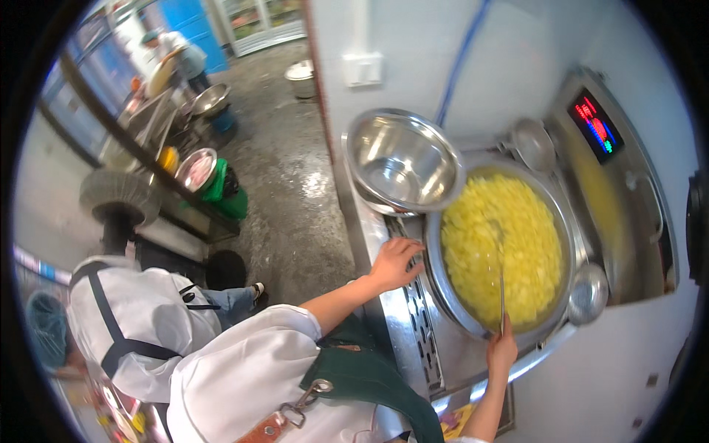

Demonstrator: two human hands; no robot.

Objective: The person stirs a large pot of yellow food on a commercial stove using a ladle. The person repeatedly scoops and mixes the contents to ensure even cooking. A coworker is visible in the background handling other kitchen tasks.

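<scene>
A large metal pan on the stove is filled with chopped yellow pieces in liquid. My right hand, at the pan's near rim, is closed round the thin handle of a long metal cooking utensil. Its head dips among the yellow pieces, so its exact shape is hidden. My left hand is at the left of the pan, fingers somewhat spread and holding nothing, close to the rim; whether it touches cannot be told. Just beyond it stands an empty steel bowl.
A ladle lies behind the pan, and a perforated strainer at its right. A lit control display is on the right. A co-worker in white stands to my left; another person bends over farther back. A metal basin stands by the walkway.
</scene>
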